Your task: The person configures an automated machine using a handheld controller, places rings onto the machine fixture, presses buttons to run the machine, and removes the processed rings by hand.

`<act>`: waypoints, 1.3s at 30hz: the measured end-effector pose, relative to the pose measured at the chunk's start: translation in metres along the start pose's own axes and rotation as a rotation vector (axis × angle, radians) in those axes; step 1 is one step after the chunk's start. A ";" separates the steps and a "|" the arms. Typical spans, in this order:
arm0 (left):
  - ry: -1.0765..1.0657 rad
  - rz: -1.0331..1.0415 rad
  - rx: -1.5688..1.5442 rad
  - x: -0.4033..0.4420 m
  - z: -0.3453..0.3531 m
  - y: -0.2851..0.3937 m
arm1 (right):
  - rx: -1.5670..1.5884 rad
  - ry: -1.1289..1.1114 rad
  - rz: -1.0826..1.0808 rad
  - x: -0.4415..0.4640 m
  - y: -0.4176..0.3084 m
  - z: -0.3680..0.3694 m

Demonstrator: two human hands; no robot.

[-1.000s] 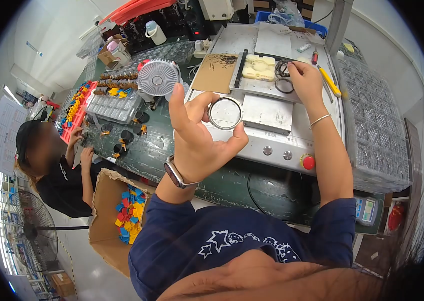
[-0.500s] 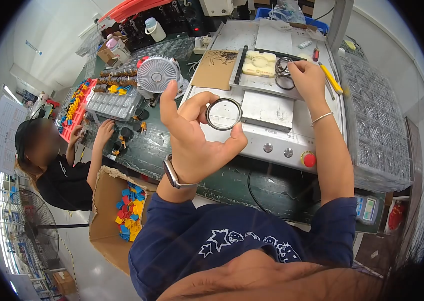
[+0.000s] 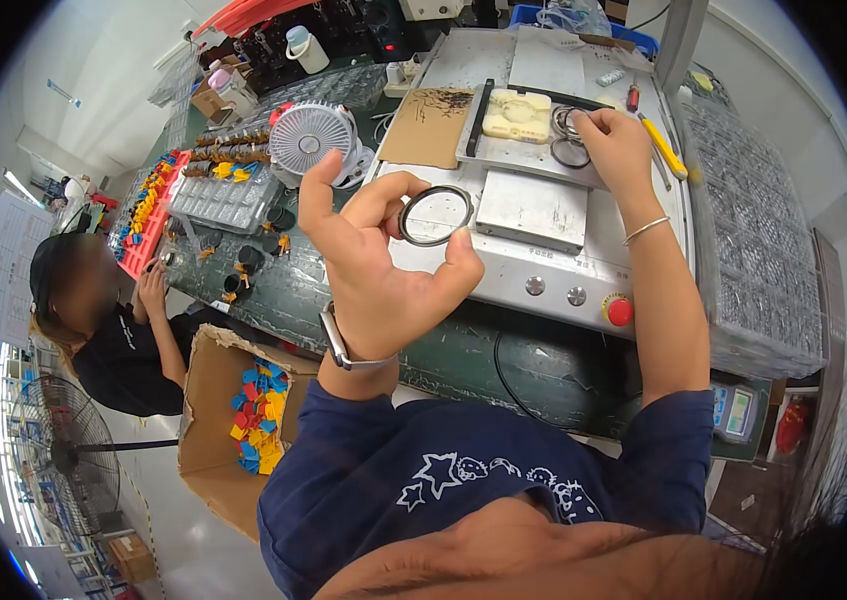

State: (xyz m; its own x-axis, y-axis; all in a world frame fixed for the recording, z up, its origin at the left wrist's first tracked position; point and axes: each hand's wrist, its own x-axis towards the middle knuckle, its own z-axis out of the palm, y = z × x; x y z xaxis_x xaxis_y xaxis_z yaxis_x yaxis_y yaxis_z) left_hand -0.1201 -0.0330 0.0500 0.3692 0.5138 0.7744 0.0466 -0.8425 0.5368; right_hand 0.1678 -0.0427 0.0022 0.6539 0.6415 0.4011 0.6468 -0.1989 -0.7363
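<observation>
Pinching a dark ring (image 3: 430,242) by its rim between the thumb and a bent finger of the left hand (image 3: 378,265), with another finger pointing up, and holding it tilted above the front left corner of the white machine (image 3: 488,270). With fingertips of the right hand (image 3: 616,152) drawn close together, reaching among loose rings (image 3: 570,167) at the right end of the metal tray (image 3: 518,158); cannot tell whether gripping one. Left of those, with a cream block (image 3: 516,115) beside the black bar (image 3: 475,120) along the tray's left edge. Farther out, with a cardboard sheet (image 3: 418,140) at the machine's left edge, a yellow cutter (image 3: 663,150) along its right edge and a red button (image 3: 619,312) near its front right corner. Past the left edge, on the green desk (image 3: 443,360), with a small fan (image 3: 311,140) close by. At the desk's far left, with a co-worker's hands (image 3: 153,290) near the edge, and just off the front edge, with a carton (image 3: 205,400) of coloured pieces (image 3: 261,415).
</observation>
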 end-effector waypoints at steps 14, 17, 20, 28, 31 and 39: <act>0.195 -0.180 0.851 -0.014 -0.059 -0.080 | 0.421 0.011 0.003 0.006 0.010 0.013; 0.074 -0.398 1.143 -0.072 -0.099 -0.157 | 0.532 -0.075 0.039 0.008 0.001 0.014; -0.069 -0.676 1.280 -0.127 -0.119 -0.211 | 0.556 -0.091 0.034 0.014 -0.005 0.022; -0.174 -0.782 1.290 -0.098 -0.089 -0.202 | 0.070 -0.059 -0.476 0.009 -0.013 0.024; 0.005 -0.336 1.042 -0.051 -0.072 -0.161 | -0.114 -0.145 -0.630 0.010 -0.004 0.030; -0.064 0.284 0.379 0.085 0.004 -0.065 | -0.208 0.001 -0.633 0.002 -0.010 0.025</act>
State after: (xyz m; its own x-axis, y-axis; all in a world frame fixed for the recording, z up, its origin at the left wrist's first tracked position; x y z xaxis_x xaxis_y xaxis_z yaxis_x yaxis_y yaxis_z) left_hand -0.0882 0.0648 0.0799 0.4725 0.2533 0.8441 0.2663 -0.9541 0.1372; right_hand 0.1527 -0.0209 -0.0039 0.1231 0.6805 0.7223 0.9682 0.0775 -0.2380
